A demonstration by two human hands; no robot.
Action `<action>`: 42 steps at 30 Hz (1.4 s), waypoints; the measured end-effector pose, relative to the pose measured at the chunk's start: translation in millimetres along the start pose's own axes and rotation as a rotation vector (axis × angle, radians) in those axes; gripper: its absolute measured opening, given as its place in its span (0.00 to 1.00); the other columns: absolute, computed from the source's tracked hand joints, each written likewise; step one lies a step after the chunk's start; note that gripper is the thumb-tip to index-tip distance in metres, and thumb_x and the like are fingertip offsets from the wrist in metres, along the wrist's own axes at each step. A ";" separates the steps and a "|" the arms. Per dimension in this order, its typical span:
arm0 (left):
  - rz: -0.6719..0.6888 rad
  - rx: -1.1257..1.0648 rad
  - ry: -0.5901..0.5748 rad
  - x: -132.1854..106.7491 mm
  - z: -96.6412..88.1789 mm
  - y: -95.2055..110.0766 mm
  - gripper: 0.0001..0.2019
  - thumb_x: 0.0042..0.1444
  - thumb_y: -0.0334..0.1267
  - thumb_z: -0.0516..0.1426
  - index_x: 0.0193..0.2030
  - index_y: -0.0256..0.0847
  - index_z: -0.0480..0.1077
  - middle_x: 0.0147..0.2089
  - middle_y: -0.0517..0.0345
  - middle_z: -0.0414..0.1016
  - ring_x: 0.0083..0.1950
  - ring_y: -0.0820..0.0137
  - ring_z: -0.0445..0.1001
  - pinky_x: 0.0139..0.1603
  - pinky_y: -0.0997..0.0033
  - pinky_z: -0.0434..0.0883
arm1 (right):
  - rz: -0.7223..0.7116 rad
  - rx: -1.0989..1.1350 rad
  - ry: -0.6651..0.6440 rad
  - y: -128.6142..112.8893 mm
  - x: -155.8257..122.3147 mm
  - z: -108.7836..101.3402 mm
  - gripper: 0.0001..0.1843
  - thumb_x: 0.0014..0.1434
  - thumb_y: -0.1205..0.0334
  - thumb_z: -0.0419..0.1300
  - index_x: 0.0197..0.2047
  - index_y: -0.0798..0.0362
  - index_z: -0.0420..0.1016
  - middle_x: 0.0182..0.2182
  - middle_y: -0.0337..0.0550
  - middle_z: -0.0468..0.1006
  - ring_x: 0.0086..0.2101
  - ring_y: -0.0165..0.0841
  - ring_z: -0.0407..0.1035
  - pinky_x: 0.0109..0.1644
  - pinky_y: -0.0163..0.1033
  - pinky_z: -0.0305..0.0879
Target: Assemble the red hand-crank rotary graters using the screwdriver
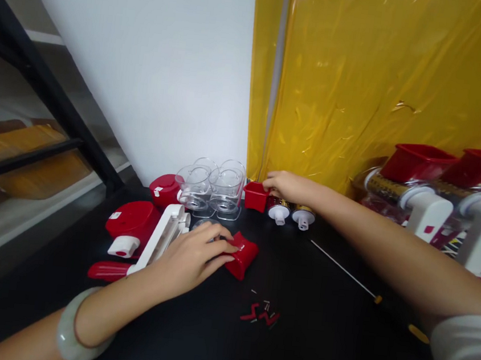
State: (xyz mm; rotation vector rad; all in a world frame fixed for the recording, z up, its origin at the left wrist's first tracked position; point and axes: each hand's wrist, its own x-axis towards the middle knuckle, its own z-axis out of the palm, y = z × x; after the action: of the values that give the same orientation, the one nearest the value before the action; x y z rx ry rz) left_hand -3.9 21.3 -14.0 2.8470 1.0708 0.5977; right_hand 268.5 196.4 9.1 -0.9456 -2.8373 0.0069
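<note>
My left hand [196,255] lies curled over a red plastic hopper piece [241,256] on the black table [314,336], next to a white grater body [161,237] with a red handle [106,271]. My right hand [285,186] reaches to the back of the table and pinches the edge of a small red square cup [256,196]. Just right of that cup lie two metal drum blades with white ends [279,210] [303,216].
Clear plastic cups [211,191] stand at the back by two red round bases [133,220]. Assembled red-and-white graters [431,200] line the right edge under a yellow plastic curtain [383,86]. A thin rod [345,271] and small red bits [261,315] lie on the table. A black shelf frame [39,84] stands left.
</note>
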 end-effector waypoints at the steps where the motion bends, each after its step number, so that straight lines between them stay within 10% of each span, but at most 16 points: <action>1: 0.008 0.003 0.012 0.8 0.5 -0.4 0.08 0.64 0.37 0.55 0.47 0.46 0.74 0.49 0.53 0.73 0.48 0.66 0.72 0.47 0.63 0.72 | 0.022 -0.035 -0.004 -1.4 0.5 2.4 0.07 0.58 0.68 0.56 0.33 0.52 0.75 0.34 0.43 0.70 0.30 0.30 0.64 0.34 0.36 0.55; 29: 0.074 0.573 -0.042 74.0 22.9 13.8 0.07 0.61 0.27 0.54 0.38 0.36 0.73 0.38 0.51 0.74 0.41 0.63 0.68 0.34 0.67 0.65 | 0.212 -0.042 0.003 -72.9 -48.2 -32.6 0.14 0.54 0.55 0.66 0.44 0.47 0.76 0.36 0.47 0.79 0.34 0.41 0.74 0.35 0.40 0.61; 34: 0.084 0.601 0.032 71.0 25.8 5.2 0.12 0.63 0.29 0.52 0.50 0.32 0.72 0.43 0.47 0.76 0.44 0.62 0.70 0.36 0.66 0.67 | 0.140 -0.009 0.046 -80.5 -73.8 -30.2 0.16 0.51 0.58 0.69 0.44 0.47 0.76 0.35 0.47 0.79 0.33 0.39 0.74 0.35 0.39 0.63; 38: 0.018 0.529 0.183 46.1 -0.8 7.1 0.17 0.65 0.39 0.53 0.58 0.36 0.69 0.52 0.47 0.76 0.48 0.61 0.72 0.43 0.64 0.69 | 0.101 -0.080 0.057 -92.5 -108.3 -31.1 0.19 0.58 0.56 0.62 0.52 0.49 0.74 0.37 0.47 0.79 0.34 0.38 0.75 0.36 0.40 0.67; 42: -0.325 0.472 0.280 -1.6 -55.6 -5.5 0.16 0.63 0.47 0.53 0.50 0.41 0.74 0.45 0.51 0.78 0.47 0.61 0.74 0.45 0.64 0.69 | 0.110 -0.062 0.048 -107.3 -154.7 -22.6 0.21 0.63 0.52 0.56 0.58 0.47 0.71 0.46 0.48 0.79 0.37 0.38 0.77 0.40 0.43 0.72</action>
State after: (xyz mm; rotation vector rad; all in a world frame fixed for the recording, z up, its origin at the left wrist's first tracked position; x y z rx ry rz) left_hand -28.9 19.2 36.0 2.8990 1.9040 0.8231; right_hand 329.9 17.1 15.2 -1.0980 -2.7526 -0.0903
